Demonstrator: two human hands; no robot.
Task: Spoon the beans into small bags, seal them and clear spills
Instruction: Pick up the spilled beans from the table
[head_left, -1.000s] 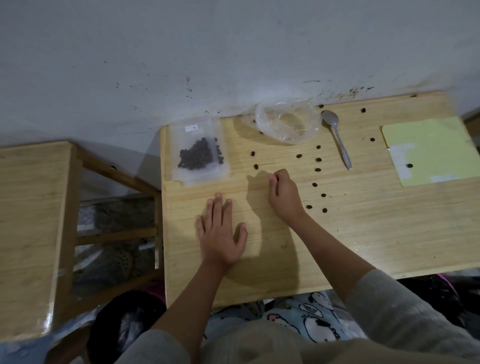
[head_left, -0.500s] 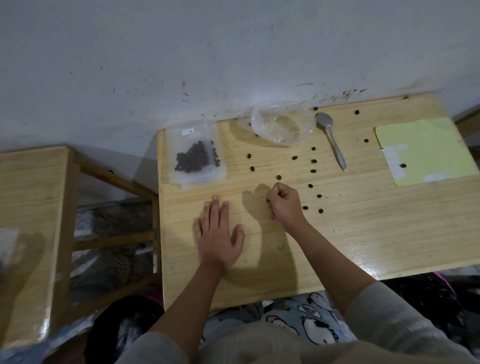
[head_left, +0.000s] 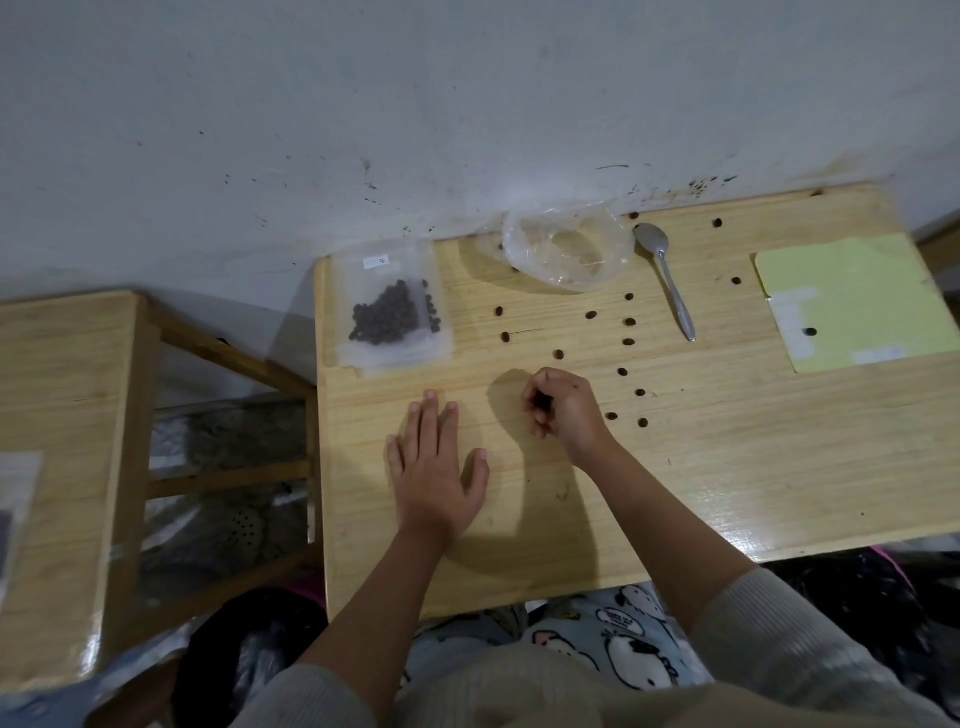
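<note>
Flat on the wooden table (head_left: 727, 467) lies my left hand (head_left: 434, 467), fingers straight and spread. Just right of it, my right hand (head_left: 566, 410) is curled, and a dark bean shows between its fingertips. Several loose beans (head_left: 628, 322) are scattered beyond and to the right of that hand; the nearest one (head_left: 558, 355) is just past the knuckles. At the far left corner a small clear bag of beans (head_left: 389, 317) lies flat. A crumpled clear plastic bag (head_left: 563, 249) sits against the wall, with a metal spoon (head_left: 670, 280) to its right.
A yellow-green sheet (head_left: 857, 301) with one bean on it covers the table's far right. A second wooden table (head_left: 62, 441) stands to the left across a gap, with another clear bag (head_left: 15, 514) at its left edge. The wall runs along the back.
My right hand has drawn back a little toward me with its fingers curling in, uncovering a bean it had been covering. My left hand has stayed flat in place.
</note>
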